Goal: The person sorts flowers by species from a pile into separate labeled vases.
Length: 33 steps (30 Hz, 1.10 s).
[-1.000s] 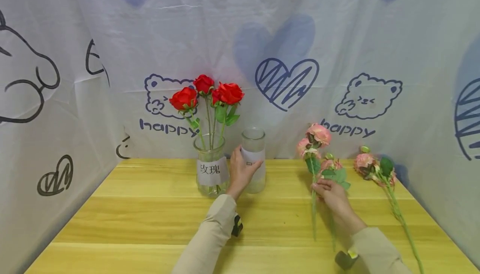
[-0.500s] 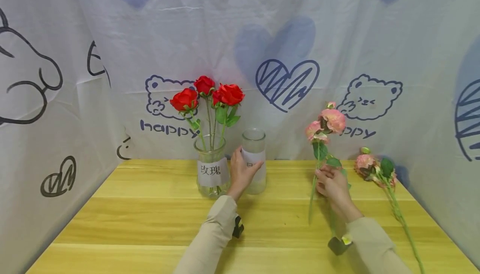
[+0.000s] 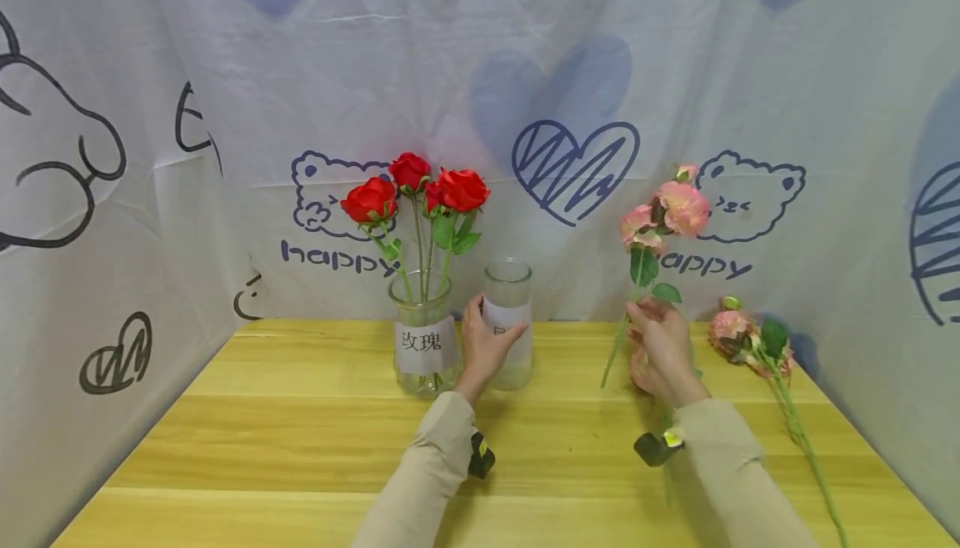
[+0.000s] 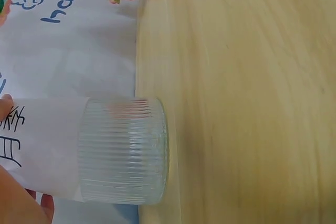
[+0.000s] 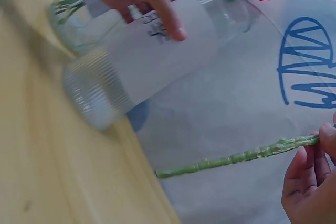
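My left hand (image 3: 487,352) grips a clear glass vase (image 3: 508,281) standing upright on the table, thumb across its white paper label. In the left wrist view the ribbed base of the vase (image 4: 123,150) shows close up. My right hand (image 3: 663,348) pinches the green stem of a pink artificial flower (image 3: 682,208), held upright above the table. The bare lower stem (image 5: 236,158) slants toward the vase in the right wrist view, apart from it. Another pink flower (image 3: 641,369) lies behind the right hand, mostly hidden.
Left of the held vase stands a wider glass vase (image 3: 405,379) with a label and several red roses (image 3: 459,189). One more pink flower (image 3: 731,327) lies at the table's right side. A printed cloth (image 3: 450,72) hangs behind the wooden table (image 3: 262,439).
My right hand has lifted the pink flower up off the table, its stem end swinging left. The left hand and vase have stayed in place.
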Tool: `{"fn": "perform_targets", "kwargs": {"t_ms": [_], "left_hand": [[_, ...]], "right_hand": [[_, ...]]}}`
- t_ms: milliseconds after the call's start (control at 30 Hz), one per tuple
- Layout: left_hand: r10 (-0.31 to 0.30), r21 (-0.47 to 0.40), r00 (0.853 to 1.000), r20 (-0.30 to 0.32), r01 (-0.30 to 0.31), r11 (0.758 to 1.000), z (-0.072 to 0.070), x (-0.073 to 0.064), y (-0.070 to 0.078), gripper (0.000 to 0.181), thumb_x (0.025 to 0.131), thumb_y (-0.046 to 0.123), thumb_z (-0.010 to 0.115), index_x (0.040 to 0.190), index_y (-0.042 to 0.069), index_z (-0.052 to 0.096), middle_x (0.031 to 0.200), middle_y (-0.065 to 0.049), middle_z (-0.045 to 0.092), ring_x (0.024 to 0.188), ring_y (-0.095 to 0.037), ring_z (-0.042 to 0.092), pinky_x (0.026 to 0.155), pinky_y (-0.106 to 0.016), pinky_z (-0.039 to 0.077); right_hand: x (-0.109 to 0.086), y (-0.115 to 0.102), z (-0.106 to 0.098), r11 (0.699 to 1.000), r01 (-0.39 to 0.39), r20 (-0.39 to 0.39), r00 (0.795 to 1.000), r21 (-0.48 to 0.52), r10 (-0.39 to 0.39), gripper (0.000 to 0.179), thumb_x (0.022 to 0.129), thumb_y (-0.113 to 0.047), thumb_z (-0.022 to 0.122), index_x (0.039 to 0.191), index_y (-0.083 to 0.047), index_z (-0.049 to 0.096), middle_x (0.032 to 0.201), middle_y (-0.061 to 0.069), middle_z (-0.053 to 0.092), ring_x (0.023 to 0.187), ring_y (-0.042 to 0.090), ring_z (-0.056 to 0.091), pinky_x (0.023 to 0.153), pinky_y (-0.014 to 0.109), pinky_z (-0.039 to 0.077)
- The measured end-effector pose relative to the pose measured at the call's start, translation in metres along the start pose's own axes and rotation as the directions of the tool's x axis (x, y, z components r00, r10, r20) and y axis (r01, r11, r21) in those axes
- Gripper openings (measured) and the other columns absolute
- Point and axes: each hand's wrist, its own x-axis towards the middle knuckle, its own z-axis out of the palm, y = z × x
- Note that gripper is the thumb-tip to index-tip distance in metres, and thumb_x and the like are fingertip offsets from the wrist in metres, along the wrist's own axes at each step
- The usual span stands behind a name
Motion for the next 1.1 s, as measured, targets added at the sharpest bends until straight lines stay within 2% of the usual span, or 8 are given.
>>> {"fn": "perform_targets", "kwargs": {"t_ms": [100, 133, 300, 500, 767, 1100], "left_hand": [[-0.031, -0.039, 0.999, 0.015, 0.032, 0.999, -0.001, 0.000, 0.000, 0.076, 0.074, 0.012, 0.084, 0.134, -0.004, 0.042, 0.127, -0.023, 0.048, 0.114, -0.038, 0.049, 0.097, -0.050, 0.042], [-0.040, -0.052, 0.999, 0.019, 0.041, 0.998, -0.001, 0.000, 0.000, 0.076, 0.074, 0.012, 0.084, 0.134, -0.004, 0.042, 0.127, -0.023, 0.048, 0.115, -0.038, 0.049, 0.098, -0.050, 0.042], [-0.052, -0.078, 0.998, 0.022, 0.054, 0.995, -0.002, 0.000, 0.000, 0.075, 0.074, 0.012, 0.084, 0.135, -0.004, 0.042, 0.128, -0.023, 0.047, 0.115, -0.038, 0.049, 0.098, -0.050, 0.041], [-0.060, -0.085, 0.998, 0.031, 0.063, 0.994, -0.001, 0.000, 0.000, 0.075, 0.075, 0.013, 0.084, 0.135, -0.003, 0.042, 0.129, -0.022, 0.047, 0.116, -0.038, 0.048, 0.098, -0.051, 0.041], [-0.057, -0.087, 0.998, 0.038, 0.061, 0.994, -0.002, 0.000, -0.001, 0.074, 0.075, 0.014, 0.083, 0.134, -0.004, 0.042, 0.128, -0.023, 0.047, 0.115, -0.038, 0.049, 0.098, -0.051, 0.042], [-0.052, -0.081, 0.998, 0.042, 0.055, 0.995, -0.003, 0.000, 0.000, 0.073, 0.075, 0.013, 0.083, 0.134, -0.004, 0.042, 0.128, -0.023, 0.048, 0.114, -0.038, 0.049, 0.097, -0.051, 0.042]], "right_hand": [[0.008, -0.008, 0.006, 0.999, 0.042, -0.010, 0.999, 0.021, -0.042, 0.017, 0.094, -0.015, 0.064, 0.102, -0.012, 0.049, 0.101, -0.001, 0.053, 0.084, 0.009, 0.053, 0.072, 0.020, 0.049], [0.007, -0.014, 0.009, 0.999, 0.033, -0.017, 0.999, 0.000, -0.033, 0.016, 0.095, -0.014, 0.062, 0.101, -0.012, 0.047, 0.101, -0.002, 0.051, 0.087, 0.007, 0.053, 0.075, 0.019, 0.049], [0.013, -0.033, 0.019, 0.996, 0.022, -0.003, 1.000, 0.087, -0.021, 0.015, 0.093, -0.010, 0.064, 0.093, -0.011, 0.049, 0.091, -0.004, 0.053, 0.086, 0.005, 0.055, 0.070, 0.018, 0.050], [0.016, -0.053, 0.031, 0.975, 0.030, 0.053, 0.998, 0.221, -0.043, 0.016, 0.092, -0.005, 0.064, 0.083, -0.012, 0.052, 0.087, -0.004, 0.056, 0.085, 0.007, 0.057, 0.069, 0.019, 0.050], [0.021, -0.070, 0.053, 0.946, 0.004, 0.103, 0.994, 0.323, -0.040, 0.017, 0.094, -0.001, 0.059, 0.085, -0.010, 0.049, 0.087, -0.003, 0.059, 0.082, 0.009, 0.058, 0.069, 0.019, 0.050], [0.028, -0.086, 0.084, 0.872, -0.081, 0.189, 0.982, 0.483, -0.014, 0.017, 0.098, -0.002, 0.050, 0.082, -0.007, 0.047, 0.089, 0.002, 0.058, 0.080, 0.013, 0.053, 0.067, 0.022, 0.044]]}}
